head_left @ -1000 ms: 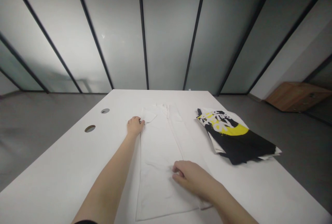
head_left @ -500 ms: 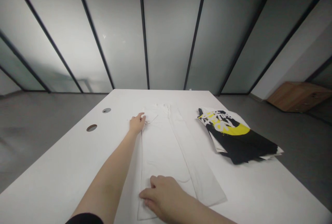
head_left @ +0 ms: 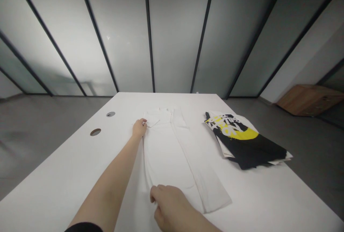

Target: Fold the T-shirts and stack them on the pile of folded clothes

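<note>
A white garment [head_left: 169, 153], apparently a T-shirt, lies lengthwise on the white table with its right side laid over in a long panel. My left hand [head_left: 139, 127] is closed on its left edge near the far end, fingertips pinching the cloth. At the near left corner, my right hand [head_left: 170, 203] has its fingers curled round the hem, which is drawn up off the table. The hand covers that part of the hem. The near right corner lies flat.
A stack of printed clothes [head_left: 244, 142], black, white and yellow on top, lies at the table's right side. Two round holes [head_left: 95, 132] are cut in the table [head_left: 80, 167] at left. Frosted glass panels [head_left: 174, 35] stand behind; a wooden cabinet [head_left: 309, 99] is far right.
My right hand has lifted the near left corner and moved slightly right, so the hem no longer lies flat there. My left hand has shifted a little left, and the garment with it.
</note>
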`<state>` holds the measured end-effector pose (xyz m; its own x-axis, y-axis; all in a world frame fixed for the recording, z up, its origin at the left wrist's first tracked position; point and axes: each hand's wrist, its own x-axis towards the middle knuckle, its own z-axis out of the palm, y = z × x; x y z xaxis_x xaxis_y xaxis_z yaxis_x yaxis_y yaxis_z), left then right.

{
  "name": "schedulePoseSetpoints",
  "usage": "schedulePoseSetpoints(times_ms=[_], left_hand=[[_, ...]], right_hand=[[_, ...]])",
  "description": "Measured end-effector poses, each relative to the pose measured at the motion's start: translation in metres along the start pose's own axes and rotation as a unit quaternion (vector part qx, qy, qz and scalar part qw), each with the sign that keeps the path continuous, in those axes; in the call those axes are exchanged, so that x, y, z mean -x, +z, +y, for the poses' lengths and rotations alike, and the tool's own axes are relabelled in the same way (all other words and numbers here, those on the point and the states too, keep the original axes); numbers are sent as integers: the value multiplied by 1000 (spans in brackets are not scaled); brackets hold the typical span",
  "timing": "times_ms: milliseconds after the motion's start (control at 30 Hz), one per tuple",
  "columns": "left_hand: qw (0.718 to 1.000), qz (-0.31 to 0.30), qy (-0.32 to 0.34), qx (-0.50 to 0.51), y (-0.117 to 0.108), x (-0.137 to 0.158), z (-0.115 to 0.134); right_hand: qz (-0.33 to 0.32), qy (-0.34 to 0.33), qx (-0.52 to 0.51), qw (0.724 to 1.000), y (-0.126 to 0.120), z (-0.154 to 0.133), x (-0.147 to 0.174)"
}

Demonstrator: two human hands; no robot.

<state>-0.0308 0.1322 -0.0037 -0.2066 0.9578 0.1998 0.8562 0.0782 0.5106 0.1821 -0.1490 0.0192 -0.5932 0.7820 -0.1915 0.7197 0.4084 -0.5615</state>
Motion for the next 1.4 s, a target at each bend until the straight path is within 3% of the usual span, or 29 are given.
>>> schedulePoseSetpoints(times_ms=[133, 267, 400, 633, 767, 933, 1100, 1267, 1400], left_hand=[[999, 16, -32, 38, -12, 5, -8], [991, 12, -95, 88, -31, 16, -30], [976, -7, -161, 150, -55, 27, -55], [930, -67, -223, 284, -73, 28, -61], [918, -77, -235, 311, -66, 21, -56], [918, -50, -220, 327, -55, 16, -55], [932, -18, -171, 320, -46, 10, -43], [957, -20, -109, 268, -18, -1, -14], [980, -27, -52, 192, 10, -10, 11]], right_hand=[[-10, -41, -93, 995, -2, 10, 5], [-104, -76, -145, 981, -11, 18, 9], [-183, -93, -151, 967, -19, 27, 11], [-211, -120, -123, 962, -16, 39, 11], [-210, -128, -142, 959, -28, 42, 13], [-195, -40, -156, 968, -67, 48, 20], [-177, 21, -153, 972, -100, 77, 29], [-227, 89, -181, 953, -108, 99, 33], [-232, 116, -190, 947, -102, 106, 31]])
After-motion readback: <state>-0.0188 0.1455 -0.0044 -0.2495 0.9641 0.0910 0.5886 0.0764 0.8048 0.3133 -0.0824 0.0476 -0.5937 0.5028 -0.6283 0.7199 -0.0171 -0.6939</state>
